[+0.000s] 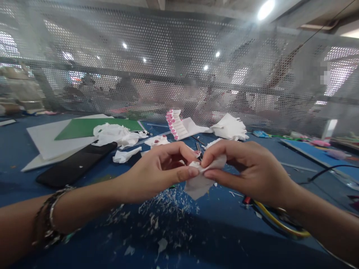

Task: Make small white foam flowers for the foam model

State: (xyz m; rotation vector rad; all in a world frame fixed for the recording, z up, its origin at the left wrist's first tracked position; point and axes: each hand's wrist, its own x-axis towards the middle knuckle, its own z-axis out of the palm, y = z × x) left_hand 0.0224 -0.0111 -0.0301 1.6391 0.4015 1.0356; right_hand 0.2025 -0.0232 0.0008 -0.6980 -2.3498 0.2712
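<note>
A small piece of white tissue paper (199, 185) is pinched between both hands above the blue table. My left hand (159, 168) grips its left edge between thumb and fingers. The thumb and forefinger of my right hand (246, 170) are closed on the right side, close to the left fingertips. The tissue looks gathered between the fingers, and a flap hangs below. Behind the hands lie crumpled tissue (117, 135), a torn tissue scrap (126, 155) and a white strip with pink-tipped edges (176, 125). Many tiny white shreds (171, 201) are scattered beneath the hands.
A black phone-like slab (75, 166) lies at left beside white sheets (47, 138) and a green sheet (84, 127). More tissue (229, 127) sits at the back. Scissors-like yellow loops (280, 222) lie under the right forearm. A perforated metal screen (179, 56) stands behind the table.
</note>
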